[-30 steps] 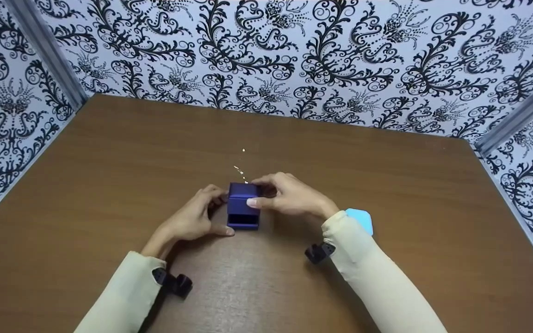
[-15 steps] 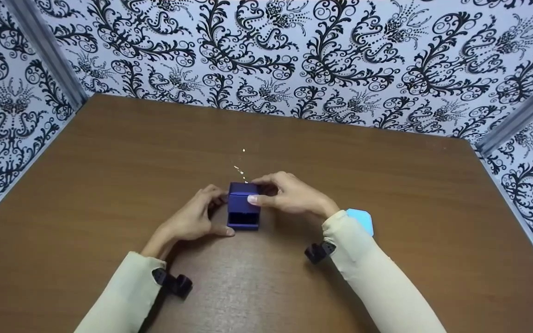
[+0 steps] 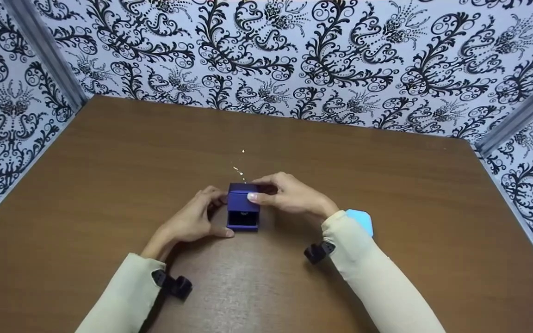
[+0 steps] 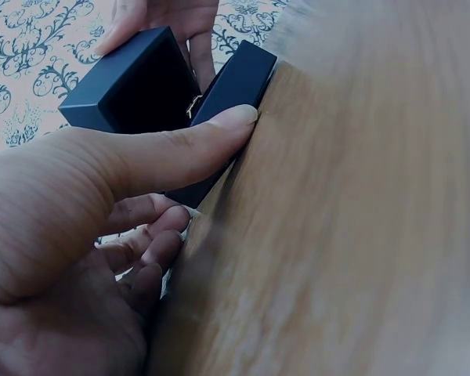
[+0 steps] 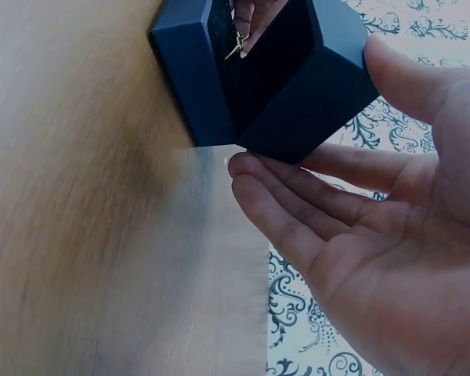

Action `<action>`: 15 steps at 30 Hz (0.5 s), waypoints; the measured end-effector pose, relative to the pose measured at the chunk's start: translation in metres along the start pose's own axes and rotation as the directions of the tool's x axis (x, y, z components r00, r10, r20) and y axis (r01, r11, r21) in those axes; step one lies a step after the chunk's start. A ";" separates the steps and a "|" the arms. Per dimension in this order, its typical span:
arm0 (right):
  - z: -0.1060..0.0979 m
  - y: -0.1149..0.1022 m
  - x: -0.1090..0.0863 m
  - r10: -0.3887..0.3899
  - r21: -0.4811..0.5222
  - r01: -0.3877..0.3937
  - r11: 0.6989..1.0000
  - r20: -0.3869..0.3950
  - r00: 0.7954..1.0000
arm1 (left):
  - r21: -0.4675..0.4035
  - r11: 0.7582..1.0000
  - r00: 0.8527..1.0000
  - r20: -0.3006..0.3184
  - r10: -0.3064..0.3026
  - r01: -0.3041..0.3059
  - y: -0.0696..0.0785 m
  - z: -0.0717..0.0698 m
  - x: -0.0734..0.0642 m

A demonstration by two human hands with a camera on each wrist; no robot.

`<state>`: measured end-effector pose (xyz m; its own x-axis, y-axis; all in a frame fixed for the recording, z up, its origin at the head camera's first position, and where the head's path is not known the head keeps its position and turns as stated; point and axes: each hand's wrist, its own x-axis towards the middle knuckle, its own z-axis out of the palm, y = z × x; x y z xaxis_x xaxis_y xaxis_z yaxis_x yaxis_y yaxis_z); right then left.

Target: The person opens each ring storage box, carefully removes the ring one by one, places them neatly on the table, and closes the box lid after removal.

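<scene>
A small dark blue jewellery box (image 3: 243, 203) stands on the wooden table in the head view, its hinged lid (image 5: 313, 86) partly raised. My left hand (image 3: 192, 217) holds the base, its thumb on the front edge and the curled fingers round the left side. My right hand (image 3: 294, 195) pinches the lid, thumb on its front and fingers behind. In the right wrist view, a small gold-coloured piece (image 5: 236, 47) shows inside on the dark insert; its exact kind is unclear.
Bright gold specks (image 3: 238, 171) trail across the table (image 3: 155, 138) just beyond the box; they may be a fine chain. A light blue rounded object (image 3: 361, 221) lies by the right sleeve, partly covered by it. Patterned walls (image 3: 266, 55) enclose the back and sides.
The box's lid has tilted up a little, so the front gap is taller and a small glint shows inside. My right thumb has risen slightly with it; my left hand keeps its place.
</scene>
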<state>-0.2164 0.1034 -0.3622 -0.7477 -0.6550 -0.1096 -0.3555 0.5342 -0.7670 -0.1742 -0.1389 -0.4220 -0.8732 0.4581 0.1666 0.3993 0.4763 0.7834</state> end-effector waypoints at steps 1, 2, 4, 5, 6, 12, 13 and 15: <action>0.000 0.000 0.000 0.002 0.000 -0.002 1.000 0.000 1.000 | 0.002 1.000 1.000 -0.001 0.000 0.000 -0.001 0.000 0.000; 0.000 0.000 0.000 0.003 0.000 -0.003 1.000 0.002 1.000 | 0.002 1.000 1.000 -0.002 -0.002 0.002 -0.001 0.000 0.000; 0.000 0.000 0.000 0.001 0.003 -0.001 1.000 0.004 1.000 | 0.002 1.000 1.000 -0.002 -0.002 0.002 -0.001 0.000 0.000; 0.000 0.001 0.000 -0.001 0.006 0.001 1.000 0.005 1.000 | 0.000 1.000 1.000 -0.002 -0.004 0.004 -0.001 0.000 0.000; 0.000 0.001 0.000 -0.004 0.010 0.004 1.000 0.006 1.000 | -0.001 1.000 1.000 -0.002 -0.005 0.005 0.000 0.000 0.000; 0.001 0.003 0.002 -0.018 0.021 0.018 1.000 -0.002 1.000 | -0.006 1.000 1.000 -0.004 -0.008 0.008 0.001 0.001 -0.001; 0.001 0.003 0.002 -0.015 0.018 0.016 1.000 -0.007 1.000 | -0.007 1.000 1.000 -0.003 -0.007 0.007 0.001 0.001 -0.001; 0.001 0.003 0.002 -0.011 0.010 0.011 1.000 -0.016 1.000 | -0.007 1.000 1.000 -0.003 -0.007 0.007 0.001 0.001 0.000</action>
<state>-0.2182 0.1028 -0.3656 -0.7525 -0.6522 -0.0913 -0.3579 0.5214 -0.7746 -0.1729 -0.1376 -0.4215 -0.8768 0.4524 0.1629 0.3912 0.4742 0.7888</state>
